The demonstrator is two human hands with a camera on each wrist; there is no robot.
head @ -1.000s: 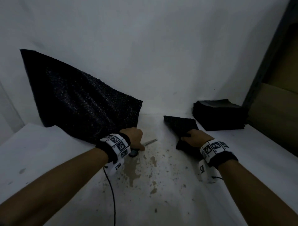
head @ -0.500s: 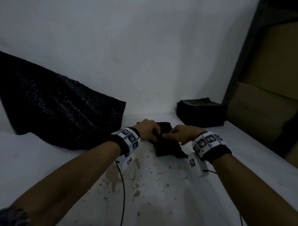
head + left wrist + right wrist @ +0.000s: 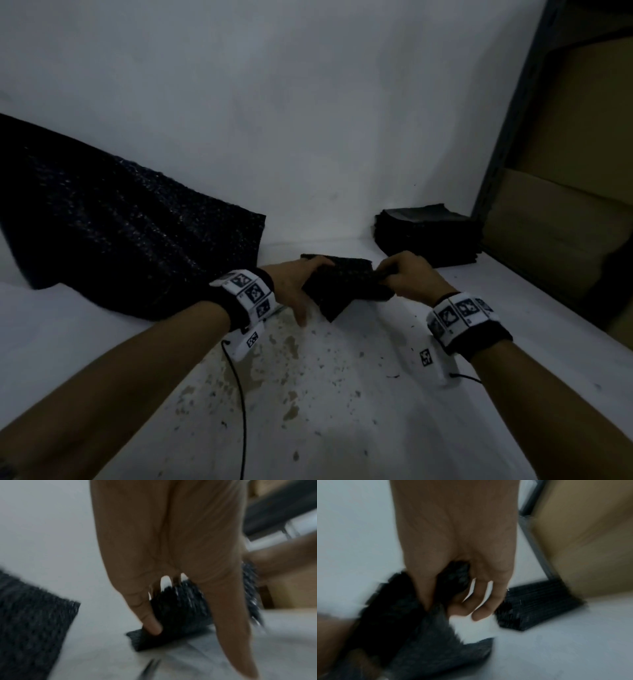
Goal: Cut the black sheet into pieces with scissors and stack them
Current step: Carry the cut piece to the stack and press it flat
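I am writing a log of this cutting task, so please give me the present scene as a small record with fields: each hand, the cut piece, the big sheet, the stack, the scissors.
left hand: holds the left edge of the small black woven cut piece
right hand: grips its right edge
cut piece: held between both hands, above the stained white table
large black woven sheet: leans on the wall, left
stack of black cut pieces: back right, on the table
scissors: on the table near the left hand, blurred
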